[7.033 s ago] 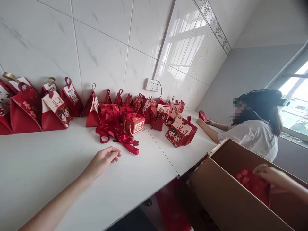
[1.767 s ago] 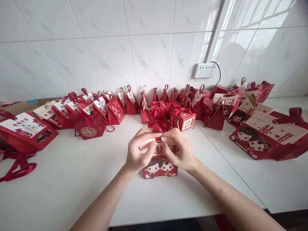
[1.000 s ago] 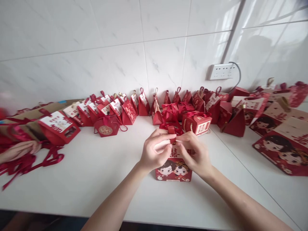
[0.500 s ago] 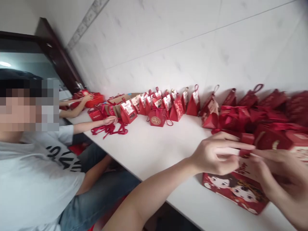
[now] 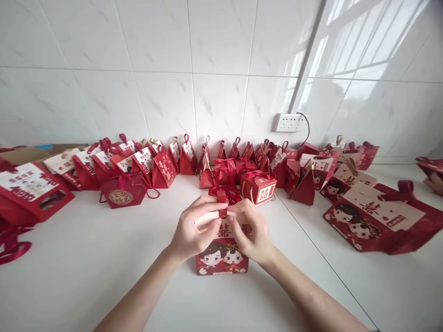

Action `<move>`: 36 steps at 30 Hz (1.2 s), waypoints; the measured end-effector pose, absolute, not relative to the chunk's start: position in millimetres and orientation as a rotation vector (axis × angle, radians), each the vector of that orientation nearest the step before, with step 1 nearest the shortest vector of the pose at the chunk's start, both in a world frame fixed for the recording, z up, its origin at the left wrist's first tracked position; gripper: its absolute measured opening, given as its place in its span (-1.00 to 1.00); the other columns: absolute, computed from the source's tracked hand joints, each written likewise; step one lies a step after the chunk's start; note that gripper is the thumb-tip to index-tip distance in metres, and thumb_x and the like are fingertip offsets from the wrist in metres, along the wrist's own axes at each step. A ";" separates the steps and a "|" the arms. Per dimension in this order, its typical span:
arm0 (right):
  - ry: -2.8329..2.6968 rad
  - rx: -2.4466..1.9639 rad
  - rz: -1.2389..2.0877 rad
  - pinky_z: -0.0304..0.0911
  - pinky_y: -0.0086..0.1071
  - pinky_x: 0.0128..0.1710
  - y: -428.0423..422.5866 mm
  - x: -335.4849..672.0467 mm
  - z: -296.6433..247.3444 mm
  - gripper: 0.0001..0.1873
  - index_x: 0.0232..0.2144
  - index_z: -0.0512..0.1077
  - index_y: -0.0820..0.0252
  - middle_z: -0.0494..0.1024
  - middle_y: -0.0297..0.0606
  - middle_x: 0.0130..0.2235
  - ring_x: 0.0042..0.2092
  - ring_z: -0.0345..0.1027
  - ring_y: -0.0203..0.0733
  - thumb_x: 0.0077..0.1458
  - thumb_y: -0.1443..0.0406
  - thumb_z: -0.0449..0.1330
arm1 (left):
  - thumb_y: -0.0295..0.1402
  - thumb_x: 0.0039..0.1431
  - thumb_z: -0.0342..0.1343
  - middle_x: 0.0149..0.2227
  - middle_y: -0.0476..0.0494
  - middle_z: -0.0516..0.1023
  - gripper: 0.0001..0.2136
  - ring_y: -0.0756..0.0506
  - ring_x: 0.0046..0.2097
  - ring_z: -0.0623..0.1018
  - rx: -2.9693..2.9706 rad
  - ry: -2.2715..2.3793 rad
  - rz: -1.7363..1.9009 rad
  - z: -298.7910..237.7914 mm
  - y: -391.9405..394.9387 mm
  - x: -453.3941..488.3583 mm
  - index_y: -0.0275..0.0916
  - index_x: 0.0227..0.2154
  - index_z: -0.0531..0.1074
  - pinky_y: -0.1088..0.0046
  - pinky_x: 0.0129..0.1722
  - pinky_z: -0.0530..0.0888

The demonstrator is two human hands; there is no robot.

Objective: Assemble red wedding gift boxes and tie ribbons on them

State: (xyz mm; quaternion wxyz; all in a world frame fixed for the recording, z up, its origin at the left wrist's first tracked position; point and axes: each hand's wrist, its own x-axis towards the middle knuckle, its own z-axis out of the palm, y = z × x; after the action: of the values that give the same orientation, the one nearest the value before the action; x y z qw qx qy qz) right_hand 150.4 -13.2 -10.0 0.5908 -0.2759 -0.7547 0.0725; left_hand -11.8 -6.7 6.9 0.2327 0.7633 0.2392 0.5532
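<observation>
A red gift box (image 5: 222,267) with two cartoon faces and a pale panel stands upright on the white table in front of me. A dark red ribbon loop (image 5: 222,197) rises from its top edge. My left hand (image 5: 194,230) pinches the top edge from the left, fingertips against the ribbon's base. From the other side, my right hand (image 5: 254,233) has its thumb and fingers closed on the same top edge. The fingertips of both hands nearly meet at the ribbon. Part of the box's upper panel is hidden behind the hands.
Several red gift boxes with ribbon loops line the tiled wall, among them a small box (image 5: 259,188) just behind my hands. A larger box (image 5: 374,221) lies at right. Loose ribbon (image 5: 15,249) is at left. Another person's hand (image 5: 435,183) shows at the right edge.
My view has swung right, from the co-worker at the left to straight ahead. Both hands stay at the top of the same box, which now appears in the middle.
</observation>
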 end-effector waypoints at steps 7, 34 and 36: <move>-1.754 -0.649 0.151 0.25 -0.38 -0.38 -11.4 151.8 -9.7 -0.86 -0.24 0.32 0.17 0.36 -0.28 -0.36 -0.35 0.29 -0.27 0.13 0.44 0.06 | -0.49 0.09 0.11 -0.17 -0.13 0.44 -0.76 -0.11 -0.09 0.51 1.892 0.651 1.435 4.6 -4.4 -10.5 -0.15 -0.18 0.53 0.36 -0.16 0.58; -1.689 -0.726 0.312 0.26 -0.40 -0.38 -15.9 148.8 -7.1 -0.99 -0.34 0.33 0.17 0.41 -0.30 -0.38 -0.37 0.31 -0.28 0.12 0.35 0.11 | -0.41 0.00 0.19 -0.20 -0.10 0.48 -0.82 -0.07 -0.15 0.51 1.571 0.735 1.329 3.3 -2.2 -7.8 -0.19 -0.28 0.57 0.53 -0.23 0.48; -1.675 -0.751 0.348 0.25 -0.41 -0.40 -16.7 148.7 -7.0 -0.98 -0.35 0.33 0.17 0.44 -0.31 -0.38 -0.38 0.32 -0.29 0.13 0.33 0.11 | -0.42 -0.02 0.19 -0.20 -0.10 0.49 -0.81 -0.07 -0.15 0.51 1.593 0.726 1.341 2.8 -1.4 -7.4 -0.21 -0.29 0.57 0.51 -0.20 0.47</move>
State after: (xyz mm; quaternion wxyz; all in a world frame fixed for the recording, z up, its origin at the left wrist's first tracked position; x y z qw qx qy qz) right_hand 148.7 -16.7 -7.0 0.5946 -0.3231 -0.7208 0.1499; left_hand -7.4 -1.4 2.8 0.4509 0.6447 0.2939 0.5428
